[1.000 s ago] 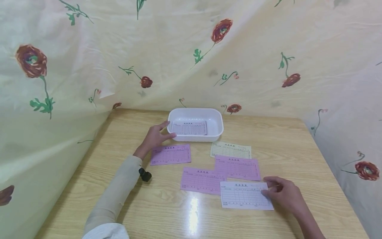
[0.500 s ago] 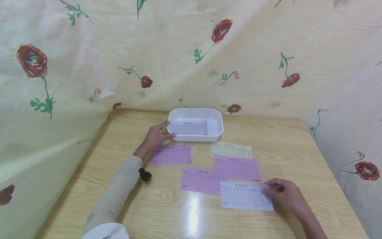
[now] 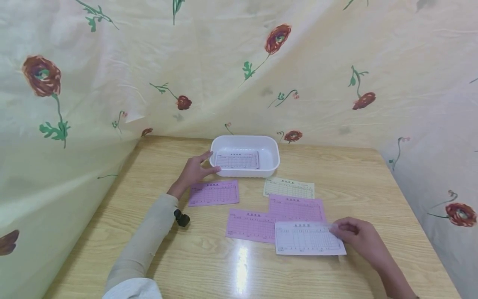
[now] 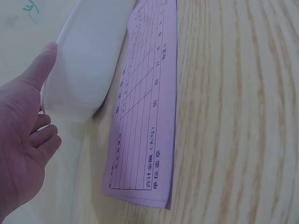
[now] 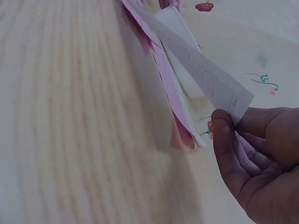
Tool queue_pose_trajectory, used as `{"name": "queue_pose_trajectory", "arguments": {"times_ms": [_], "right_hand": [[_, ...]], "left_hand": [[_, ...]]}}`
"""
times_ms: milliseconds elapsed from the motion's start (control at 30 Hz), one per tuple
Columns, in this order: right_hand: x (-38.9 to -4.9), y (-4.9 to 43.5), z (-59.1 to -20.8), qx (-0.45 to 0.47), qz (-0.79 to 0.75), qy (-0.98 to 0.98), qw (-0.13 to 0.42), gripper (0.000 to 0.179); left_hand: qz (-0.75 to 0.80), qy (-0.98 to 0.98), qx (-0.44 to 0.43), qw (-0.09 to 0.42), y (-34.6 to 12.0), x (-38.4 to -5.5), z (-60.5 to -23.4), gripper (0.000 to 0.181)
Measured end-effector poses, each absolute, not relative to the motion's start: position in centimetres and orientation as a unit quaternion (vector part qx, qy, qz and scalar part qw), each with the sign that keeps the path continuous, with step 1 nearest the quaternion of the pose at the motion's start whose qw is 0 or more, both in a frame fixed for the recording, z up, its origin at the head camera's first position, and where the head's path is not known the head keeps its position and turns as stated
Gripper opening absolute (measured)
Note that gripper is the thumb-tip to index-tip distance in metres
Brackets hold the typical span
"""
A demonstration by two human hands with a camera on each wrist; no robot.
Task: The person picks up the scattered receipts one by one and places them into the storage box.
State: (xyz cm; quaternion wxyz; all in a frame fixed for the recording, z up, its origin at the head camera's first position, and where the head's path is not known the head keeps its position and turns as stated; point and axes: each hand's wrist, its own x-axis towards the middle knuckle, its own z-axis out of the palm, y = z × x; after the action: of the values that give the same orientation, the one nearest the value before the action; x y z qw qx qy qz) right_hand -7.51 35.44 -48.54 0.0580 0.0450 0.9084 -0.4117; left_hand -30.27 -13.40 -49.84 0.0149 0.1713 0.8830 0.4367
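My left hand (image 3: 191,170) grips the left end of a white plastic box (image 3: 244,172), thumb on its near side; the left wrist view shows the thumb along the outer wall (image 4: 88,65). In the box lies a printed form slip (image 3: 237,161). My right hand (image 3: 360,241) pinches the right edge of a white form slip (image 3: 308,241) between thumb and fingers. In the right wrist view this white slip (image 5: 201,70) is raised at the pinched end. A purple slip (image 3: 296,207) and another purple slip (image 3: 250,226) lie behind it, partly covered.
Just in front of the box, a third purple slip (image 3: 213,193) lies beside the left wrist. A pale yellow-green slip (image 3: 287,187) sits under the right purple one. Floral cloth (image 3: 231,74) hangs behind the wooden table (image 3: 373,187) and at both sides.
My right hand has lifted the white slip slightly and moved it a little away from me, over the purple slips' near edges. The left hand and box have stayed put.
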Motion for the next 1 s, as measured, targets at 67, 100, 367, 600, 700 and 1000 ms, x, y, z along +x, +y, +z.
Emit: {"name": "queue_pose_trajectory", "arguments": {"times_ms": [67,100,367,600,700,1000], "right_hand": [[-7.8,35.5,-48.4,0.047,-0.432,0.899,0.055,0.033],[-7.9,35.5,-48.3,0.049,-0.438,0.896,0.054,0.035],[-9.0,35.0,-47.5,0.074,-0.454,0.887,0.035,0.049],[-10.6,34.2,-46.5,0.076,-0.470,0.879,-0.006,0.047],[-11.4,33.8,-45.9,0.078,-0.474,0.877,-0.012,0.049],[-13.7,32.4,-44.3,0.052,-0.479,0.876,-0.008,0.049]], "left_hand": [[0.436,0.883,0.173,0.014,-13.4,-30.3,-49.8,0.087],[0.436,0.883,0.173,0.013,-13.4,-30.3,-49.8,0.087],[0.436,0.883,0.174,0.012,-13.5,-30.3,-49.8,0.087],[0.435,0.884,0.170,0.019,-13.5,-30.2,-49.9,0.090],[0.435,0.884,0.170,0.021,-13.5,-30.2,-50.0,0.091],[0.436,0.883,0.172,0.014,-13.4,-30.2,-49.7,0.088]]}}
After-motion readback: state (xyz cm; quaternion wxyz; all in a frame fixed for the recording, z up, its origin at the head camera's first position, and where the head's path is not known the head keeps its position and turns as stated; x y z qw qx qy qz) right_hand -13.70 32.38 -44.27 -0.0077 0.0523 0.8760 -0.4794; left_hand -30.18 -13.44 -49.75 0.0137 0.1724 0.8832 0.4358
